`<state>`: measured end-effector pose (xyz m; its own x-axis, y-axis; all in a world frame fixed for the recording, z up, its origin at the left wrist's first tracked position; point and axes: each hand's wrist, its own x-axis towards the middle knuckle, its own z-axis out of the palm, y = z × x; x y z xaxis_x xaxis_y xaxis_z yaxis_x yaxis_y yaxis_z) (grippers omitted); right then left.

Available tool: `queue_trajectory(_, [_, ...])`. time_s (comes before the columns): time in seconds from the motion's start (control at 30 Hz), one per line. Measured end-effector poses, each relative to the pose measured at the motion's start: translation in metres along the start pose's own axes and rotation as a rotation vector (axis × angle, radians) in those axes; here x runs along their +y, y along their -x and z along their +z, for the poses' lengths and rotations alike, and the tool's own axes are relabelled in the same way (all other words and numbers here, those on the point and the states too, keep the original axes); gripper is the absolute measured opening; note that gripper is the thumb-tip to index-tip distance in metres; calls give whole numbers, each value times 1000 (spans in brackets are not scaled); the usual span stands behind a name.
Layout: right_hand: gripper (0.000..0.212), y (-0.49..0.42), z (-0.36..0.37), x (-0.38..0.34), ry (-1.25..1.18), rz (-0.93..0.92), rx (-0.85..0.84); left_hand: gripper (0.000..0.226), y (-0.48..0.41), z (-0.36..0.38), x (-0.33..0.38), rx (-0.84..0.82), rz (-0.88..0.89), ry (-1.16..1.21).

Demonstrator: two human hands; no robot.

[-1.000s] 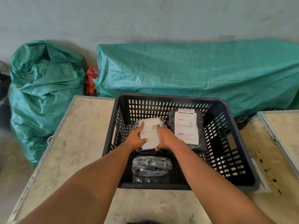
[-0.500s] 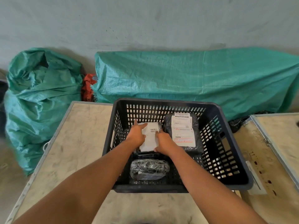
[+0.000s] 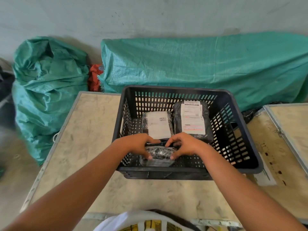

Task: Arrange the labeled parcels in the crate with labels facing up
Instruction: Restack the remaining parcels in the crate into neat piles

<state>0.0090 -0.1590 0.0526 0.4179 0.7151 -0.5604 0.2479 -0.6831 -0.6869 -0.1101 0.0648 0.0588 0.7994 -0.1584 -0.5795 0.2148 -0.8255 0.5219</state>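
Head view. Black slotted plastic crate (image 3: pixel 240 114) sits on a pale, scuffed, metal-edged surface (image 3: pixel 93 127). Both hands are inside it at the near wall. Left hand (image 3: pixel 138 144) and right hand (image 3: pixel 185 145) curl around the two ends of a small parcel in wrinkled clear-over-black wrap (image 3: pixel 158 156), fingertips pressed on its top and sides, so each hand is closed on it. No label shows on its upper face (it may be underneath or hidden by the fingers; cannot tell).

Step in hand, as I judge it: dealing with the third and last parcel. Next move likely calls for lifting and turning it over to find the label, then laying it flat in the free near space.

Crate contents: at the back, a small black-wrapped parcel with a white label (image 3: pixel 157 125), label up; just beside it on the right, a larger black-wrapped parcel with a long white label edged in red (image 3: pixel 193 120), also label up. The right part of the crate floor is bare.
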Motion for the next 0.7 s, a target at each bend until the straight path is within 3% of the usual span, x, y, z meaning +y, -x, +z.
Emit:
queue_trajectory(0.13, [49, -5, 7, -2, 94, -33, 0, 96, -6, 14, -3, -29, -28, -89])
queue_trajectory(0.37, [39, 2, 0, -2, 77, -104, 179, 87, -7, 2, -2, 74, 66, -64])
queue_trajectory(0.53, [39, 27, -19, -9, -79, -158, 320, 96, 7, -1, 4, 307, 199, 50])
queue_trajectory(0.63, [35, 44, -38, -21, -162, -216, 372, 75, 15, -15, 12, 501, 324, 171])
queue_trajectory(0.7, [32, 55, -48, -31, -224, -284, 433, 67, 20, -30, 19, 545, 351, 295])
